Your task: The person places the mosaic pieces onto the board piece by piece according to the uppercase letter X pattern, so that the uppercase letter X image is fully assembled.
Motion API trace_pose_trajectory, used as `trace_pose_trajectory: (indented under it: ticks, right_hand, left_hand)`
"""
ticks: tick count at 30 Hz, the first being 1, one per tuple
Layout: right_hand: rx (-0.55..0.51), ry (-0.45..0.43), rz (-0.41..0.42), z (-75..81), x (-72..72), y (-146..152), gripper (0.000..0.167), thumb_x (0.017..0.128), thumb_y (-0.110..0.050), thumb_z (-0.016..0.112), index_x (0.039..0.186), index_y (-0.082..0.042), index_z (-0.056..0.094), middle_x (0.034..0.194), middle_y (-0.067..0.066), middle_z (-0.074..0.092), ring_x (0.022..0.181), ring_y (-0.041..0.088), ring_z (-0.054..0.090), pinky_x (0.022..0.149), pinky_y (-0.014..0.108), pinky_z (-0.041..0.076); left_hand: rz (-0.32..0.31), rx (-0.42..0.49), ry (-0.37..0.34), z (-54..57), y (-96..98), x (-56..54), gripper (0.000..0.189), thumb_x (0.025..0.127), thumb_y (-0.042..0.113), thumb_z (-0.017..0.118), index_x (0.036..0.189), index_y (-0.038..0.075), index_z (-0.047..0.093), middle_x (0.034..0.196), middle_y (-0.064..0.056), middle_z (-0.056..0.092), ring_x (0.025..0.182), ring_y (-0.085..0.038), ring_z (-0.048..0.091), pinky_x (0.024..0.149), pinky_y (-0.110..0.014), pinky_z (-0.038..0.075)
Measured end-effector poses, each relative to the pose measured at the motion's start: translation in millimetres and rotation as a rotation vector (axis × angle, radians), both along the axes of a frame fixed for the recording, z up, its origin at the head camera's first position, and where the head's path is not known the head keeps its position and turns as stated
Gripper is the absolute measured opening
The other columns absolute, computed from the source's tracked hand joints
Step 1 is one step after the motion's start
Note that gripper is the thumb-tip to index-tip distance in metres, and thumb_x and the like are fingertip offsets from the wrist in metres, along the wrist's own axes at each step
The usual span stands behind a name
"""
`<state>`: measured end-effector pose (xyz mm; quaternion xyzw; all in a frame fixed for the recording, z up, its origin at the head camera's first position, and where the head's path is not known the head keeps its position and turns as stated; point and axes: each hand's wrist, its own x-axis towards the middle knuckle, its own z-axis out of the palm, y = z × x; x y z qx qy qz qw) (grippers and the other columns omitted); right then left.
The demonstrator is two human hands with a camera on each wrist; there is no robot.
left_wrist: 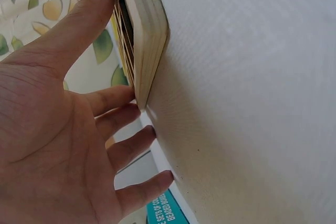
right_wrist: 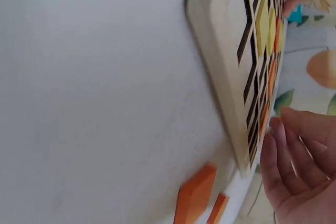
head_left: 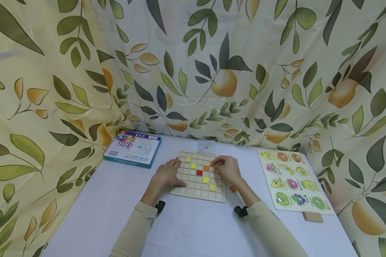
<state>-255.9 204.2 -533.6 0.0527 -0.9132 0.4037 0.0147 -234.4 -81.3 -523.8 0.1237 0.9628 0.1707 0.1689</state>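
Observation:
A wooden grid board [head_left: 188,191] lies on the table, with yellow tiles [head_left: 206,180], a red tile [head_left: 199,173] and orange tiles in its squares. My left hand [head_left: 167,174] rests along its left edge; in the left wrist view the thumb lies over the board [left_wrist: 152,35] and the spread fingers touch or stand by its side. At the far right corner my right hand [head_left: 227,167] pinches an orange tile [head_left: 212,163] at its square, thumb and forefinger close together. Loose orange tiles [right_wrist: 197,195] lie right of the board, partly behind the wrist in the head view.
Behind the board lies a small pattern card [head_left: 206,146]. A boxed bead set [head_left: 133,149] sits at the back left. On the right is a fruit puzzle board [head_left: 292,178] with a wooden block [head_left: 313,216] at its near edge. Leaf-print curtains [head_left: 196,71] enclose the table.

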Motion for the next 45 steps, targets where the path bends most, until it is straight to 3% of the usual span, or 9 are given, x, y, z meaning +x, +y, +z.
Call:
trace_pose_trajectory:
  ticks: [12, 20, 25, 32, 38, 45]
  right_hand:
    - [0.094, 0.008, -0.096, 6.9, 11.6, 42, 0.015, 0.091, -0.009, 0.079, 0.106, -0.006, 0.079, 0.095, 0.007, 0.076, 0.080, 0.020, 0.069, 0.066, 0.030, 0.056]
    - [0.184, -0.083, -0.103, 3.5, 19.3, 66, 0.028, 0.088, -0.012, 0.081, 0.114, -0.005, 0.076, 0.107, 0.012, 0.076, 0.097, 0.028, 0.069, 0.082, 0.041, 0.057]
    - [0.191, -0.071, -0.076, -2.8, 21.5, 74, 0.034, 0.083, -0.004, 0.083, 0.116, -0.005, 0.076, 0.108, 0.011, 0.076, 0.101, 0.029, 0.069, 0.089, 0.047, 0.057]
    - [0.156, -0.030, -0.070, -7.3, 21.4, 81, 0.034, 0.080, -0.001, 0.086, 0.113, -0.004, 0.076, 0.097, 0.008, 0.076, 0.087, 0.020, 0.070, 0.075, 0.034, 0.058]
    - [0.090, -0.052, -0.093, -7.1, 19.8, 81, 0.028, 0.082, -0.001, 0.085, 0.108, -0.005, 0.078, 0.092, 0.005, 0.074, 0.078, 0.016, 0.068, 0.063, 0.025, 0.054]
    - [0.017, -0.060, -0.130, -2.3, 21.1, 75, 0.025, 0.085, -0.005, 0.083, 0.109, -0.008, 0.079, 0.096, 0.005, 0.074, 0.086, 0.019, 0.070, 0.069, 0.027, 0.055]
  left_hand:
    - [0.001, 0.003, 0.010, -2.1, -0.4, -0.8, 0.113, 0.080, 0.060, 0.085, 0.165, 0.009, 0.031, 0.173, -0.011, 0.021, 0.158, -0.034, 0.022, 0.126, -0.059, 0.023]
    - [-0.006, 0.008, 0.012, -2.4, 0.5, -0.6, 0.114, 0.079, 0.062, 0.085, 0.164, 0.008, 0.032, 0.173, -0.012, 0.022, 0.158, -0.035, 0.024, 0.125, -0.060, 0.025]
    - [-0.001, 0.002, 0.009, -1.0, 0.1, 0.1, 0.114, 0.079, 0.062, 0.085, 0.165, 0.009, 0.031, 0.173, -0.011, 0.021, 0.158, -0.035, 0.023, 0.126, -0.060, 0.023]
    - [-0.007, -0.002, 0.009, -1.3, 0.0, -0.1, 0.114, 0.079, 0.062, 0.084, 0.165, 0.009, 0.031, 0.173, -0.011, 0.021, 0.158, -0.035, 0.023, 0.126, -0.059, 0.024]
    - [-0.011, -0.005, 0.016, -0.1, 0.3, -0.4, 0.114, 0.079, 0.062, 0.084, 0.164, 0.008, 0.031, 0.173, -0.011, 0.022, 0.157, -0.034, 0.024, 0.125, -0.059, 0.026]
    - [-0.011, 0.001, 0.009, -1.3, -0.8, -1.0, 0.114, 0.080, 0.062, 0.084, 0.165, 0.008, 0.030, 0.173, -0.010, 0.020, 0.158, -0.034, 0.023, 0.126, -0.059, 0.023]
